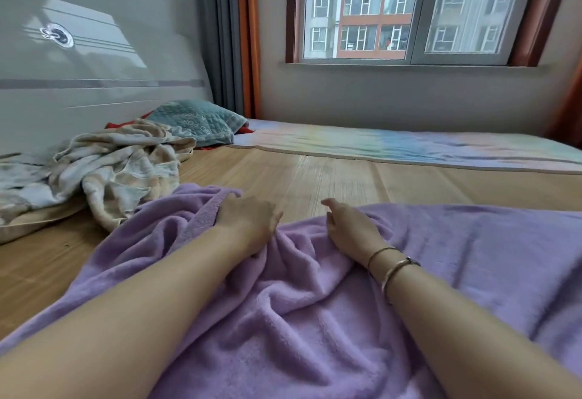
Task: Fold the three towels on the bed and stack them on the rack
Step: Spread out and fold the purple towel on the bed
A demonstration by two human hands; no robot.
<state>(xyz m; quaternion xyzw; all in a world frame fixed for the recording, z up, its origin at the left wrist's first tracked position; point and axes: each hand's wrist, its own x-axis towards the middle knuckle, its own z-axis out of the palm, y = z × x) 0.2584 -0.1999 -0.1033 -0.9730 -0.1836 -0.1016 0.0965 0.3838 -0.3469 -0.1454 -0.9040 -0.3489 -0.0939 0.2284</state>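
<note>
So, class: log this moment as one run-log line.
left hand: grips purple towel edge | right hand: rests on towel | towel: rumpled, unfolded

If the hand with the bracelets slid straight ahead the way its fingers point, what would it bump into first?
Probably nothing soon. The right hand rests at the purple towel's far edge, pointing across bare bamboo mat. Next in line looks like the rainbow sheet, though depth is hard to judge.

Premises: domestic bedroom. Evidence: bed (315,172) with glossy headboard (94,68), teal pillow (195,121) against it, curtained window (403,11) behind bed.
</note>
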